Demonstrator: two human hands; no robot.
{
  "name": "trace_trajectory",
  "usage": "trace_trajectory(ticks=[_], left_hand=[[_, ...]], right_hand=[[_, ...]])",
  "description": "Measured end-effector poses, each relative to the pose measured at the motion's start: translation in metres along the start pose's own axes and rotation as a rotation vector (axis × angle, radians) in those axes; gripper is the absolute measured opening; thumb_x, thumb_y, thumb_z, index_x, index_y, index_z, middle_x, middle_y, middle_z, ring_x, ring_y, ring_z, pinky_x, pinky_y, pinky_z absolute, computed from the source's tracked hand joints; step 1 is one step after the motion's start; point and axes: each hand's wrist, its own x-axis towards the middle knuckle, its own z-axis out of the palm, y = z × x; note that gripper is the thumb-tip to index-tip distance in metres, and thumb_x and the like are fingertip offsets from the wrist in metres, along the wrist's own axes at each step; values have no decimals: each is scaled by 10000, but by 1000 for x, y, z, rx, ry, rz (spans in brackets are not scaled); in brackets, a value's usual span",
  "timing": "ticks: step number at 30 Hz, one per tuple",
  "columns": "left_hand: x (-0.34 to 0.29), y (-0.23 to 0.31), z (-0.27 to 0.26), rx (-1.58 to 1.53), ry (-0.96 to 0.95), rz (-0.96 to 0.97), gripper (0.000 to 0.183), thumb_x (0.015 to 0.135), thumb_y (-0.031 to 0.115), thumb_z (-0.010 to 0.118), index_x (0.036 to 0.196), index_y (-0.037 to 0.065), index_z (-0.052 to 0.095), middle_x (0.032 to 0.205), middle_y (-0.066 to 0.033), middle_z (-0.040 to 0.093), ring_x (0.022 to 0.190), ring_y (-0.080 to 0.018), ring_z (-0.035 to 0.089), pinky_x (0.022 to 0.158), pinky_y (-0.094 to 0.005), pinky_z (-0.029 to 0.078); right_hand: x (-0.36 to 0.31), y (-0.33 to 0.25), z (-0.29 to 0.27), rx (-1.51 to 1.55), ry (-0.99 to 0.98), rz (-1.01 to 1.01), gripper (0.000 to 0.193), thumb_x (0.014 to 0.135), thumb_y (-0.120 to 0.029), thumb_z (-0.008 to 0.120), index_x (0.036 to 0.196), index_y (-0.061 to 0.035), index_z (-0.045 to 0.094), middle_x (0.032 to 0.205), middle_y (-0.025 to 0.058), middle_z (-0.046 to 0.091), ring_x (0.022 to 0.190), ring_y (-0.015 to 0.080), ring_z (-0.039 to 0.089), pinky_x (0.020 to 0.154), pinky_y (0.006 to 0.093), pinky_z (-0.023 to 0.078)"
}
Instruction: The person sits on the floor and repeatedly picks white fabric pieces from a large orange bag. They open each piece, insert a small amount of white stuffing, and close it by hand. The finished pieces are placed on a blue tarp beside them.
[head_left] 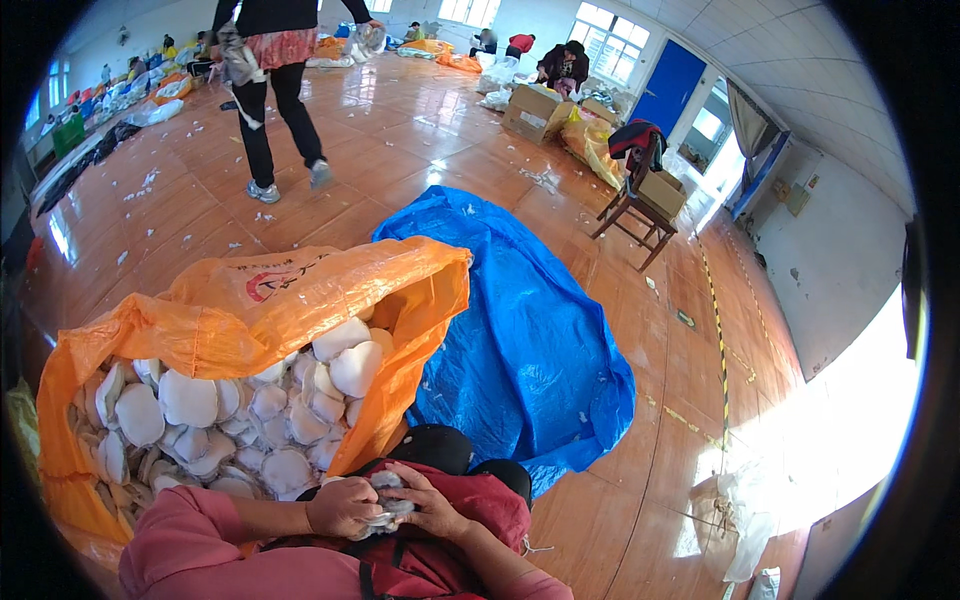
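Note:
My left hand (342,506) and my right hand (428,504) are close together over my lap, fingers closed around a small crumpled white-and-grey soft piece (390,508). Its exact kind I cannot make out, since the fingers cover much of it. Just left of my hands, a big orange woven sack (210,345) lies open. Inside it are many white, rounded, pad-like pieces (188,398), heaped loosely on each other. Dark red cloth (490,510) covers my lap beneath my right hand.
A blue plastic sheet (520,350) spreads on the tiled floor beyond my knees. Farther off stand a wooden chair (640,195) with clothing over it and a cardboard box (535,112). One person (285,100) walks at the far left; others sit among sacks along the back.

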Motion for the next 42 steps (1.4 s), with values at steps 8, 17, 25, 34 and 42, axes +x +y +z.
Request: trace_trajectory(ticks=[8, 17, 25, 34, 42], left_hand=[[-4, -8, 0, -44, -2, -27, 290, 690, 96, 782, 920, 135, 610, 872, -41, 554, 747, -276, 589, 603, -392, 472], [-12, -11, 0, -90, -2, -90, 280, 702, 121, 786, 936, 109, 633, 909, -68, 576, 810, -298, 592, 656, -411, 463], [-11, -12, -5, -259, 109, -186, 309, 680, 53, 843, 909, 62, 636, 929, -114, 601, 817, -292, 620, 690, -376, 489], [14, 16, -25, -248, 113, -539, 487, 726, 198, 859, 1083, 38, 570, 1007, -117, 604, 950, -302, 619, 823, -370, 500], [47, 32, -36, -331, -48, -627, 725, 673, 377, 895, 1149, 4, 495, 1091, -164, 534, 1020, -327, 570, 884, -389, 464]], right_hand=[[19, 21, -12, 19, -163, -28, 384, 861, -224, 702, 1224, -103, 666, 1541, 136, 359, 1456, 357, 257, 1184, 473, 193], [29, 15, -15, 6, -167, -54, 360, 854, -188, 699, 1203, -98, 683, 1529, 123, 381, 1459, 364, 247, 1181, 487, 198], [36, 5, 5, -126, 73, -229, 210, 840, -59, 648, 1046, -23, 662, 1162, 141, 649, 1204, 378, 564, 1093, 506, 376], [61, -14, 11, -189, 386, -202, 229, 766, -2, 587, 989, 11, 638, 933, 171, 659, 846, 347, 639, 742, 410, 519], [56, -31, 4, -166, 458, -87, 170, 823, -20, 600, 986, 4, 643, 843, 147, 613, 767, 318, 613, 673, 371, 492]])
